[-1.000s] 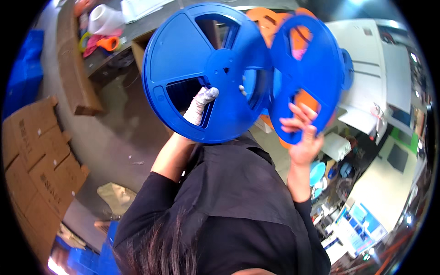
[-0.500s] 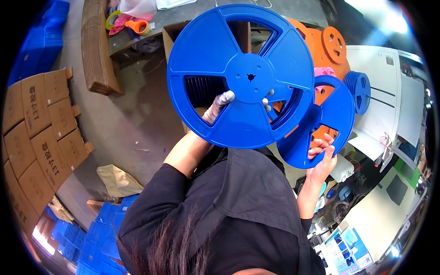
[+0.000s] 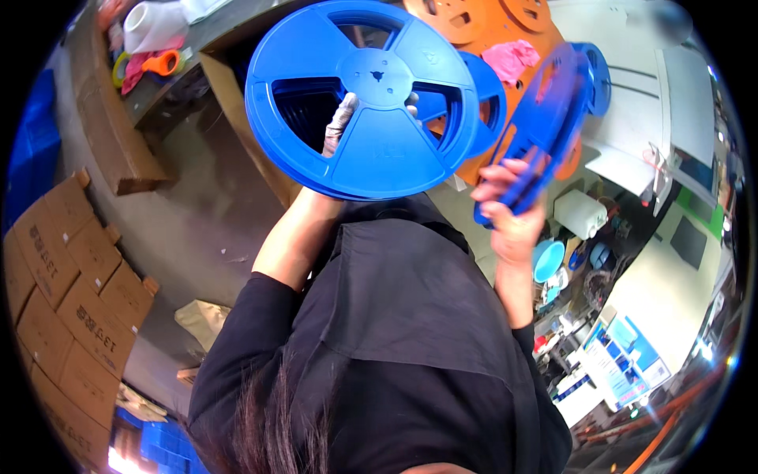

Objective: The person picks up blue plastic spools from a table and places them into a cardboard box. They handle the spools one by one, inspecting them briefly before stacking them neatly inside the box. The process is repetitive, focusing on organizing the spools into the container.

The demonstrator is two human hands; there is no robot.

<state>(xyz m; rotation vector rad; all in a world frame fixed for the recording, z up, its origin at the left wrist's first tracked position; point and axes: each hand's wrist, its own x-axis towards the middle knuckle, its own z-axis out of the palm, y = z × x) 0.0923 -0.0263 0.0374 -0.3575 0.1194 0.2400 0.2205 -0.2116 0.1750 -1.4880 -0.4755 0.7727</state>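
My left hand (image 3: 338, 128), with light coverings on its fingers, is closed on a stack of large blue plastic reels (image 3: 387, 162). Its thumb comes through one window of the front reel, and fingertips show at the window on the other side of the spoke. The stack faces me, slightly tilted; how many reels it has is hidden. To the right, my right hand (image 3: 513, 217) grips the lower edge of a separate blue reel (image 3: 545, 130). That reel stands steeply tilted, nearly edge-on, and is blurred by motion.
Orange reel-like discs (image 3: 466, 24) lie beyond the reels, with a pink cloth (image 3: 510, 60) on them. An open cardboard box (image 3: 245, 130) stands behind the stack. Cartons (image 3: 87, 300) are piled at left. A white machine (image 3: 659, 316) and a light-blue basin (image 3: 547, 261) are at right.
The reel in my right hand has swung from facing me to nearly edge-on. The left-hand stack has shifted up and left in view and tilted back. The whole view has turned somewhat.
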